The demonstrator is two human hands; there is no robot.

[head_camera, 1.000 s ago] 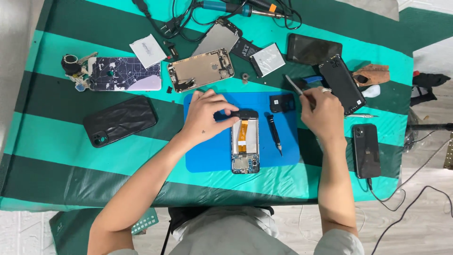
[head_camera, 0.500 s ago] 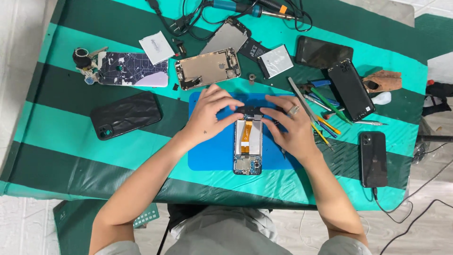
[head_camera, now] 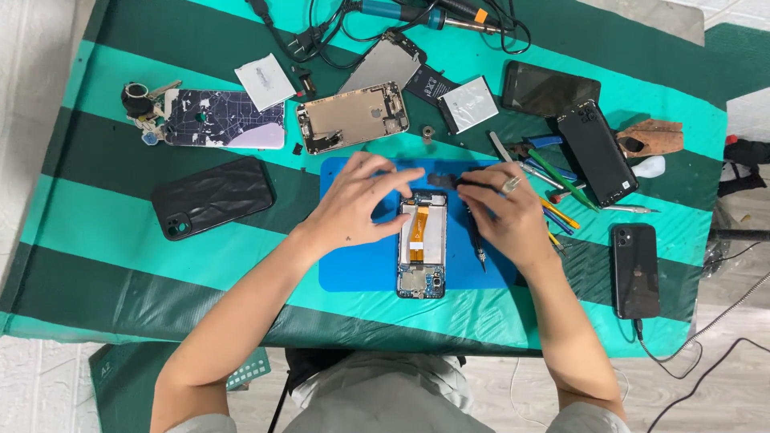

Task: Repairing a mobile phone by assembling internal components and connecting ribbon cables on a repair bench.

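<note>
Blue mat (head_camera: pixel 361 269) now carries both hands at the opened phone (head_camera: pixel 422 244): the right hand (head_camera: pixel 501 215), brought back from the tools, and left hand (head_camera: pixel 358 204) together pinch a small dark part (head_camera: pixel 441 180) just above it.

black phone case (head_camera: pixel 212 207) | soldering iron (head_camera: pixel 417 13) | black phone, cabled (head_camera: pixel 635 270) | opened gold phone housing (head_camera: pixel 354 117)

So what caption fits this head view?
Both hands, left and right, work at the top of an opened phone on a blue mat.
</note>
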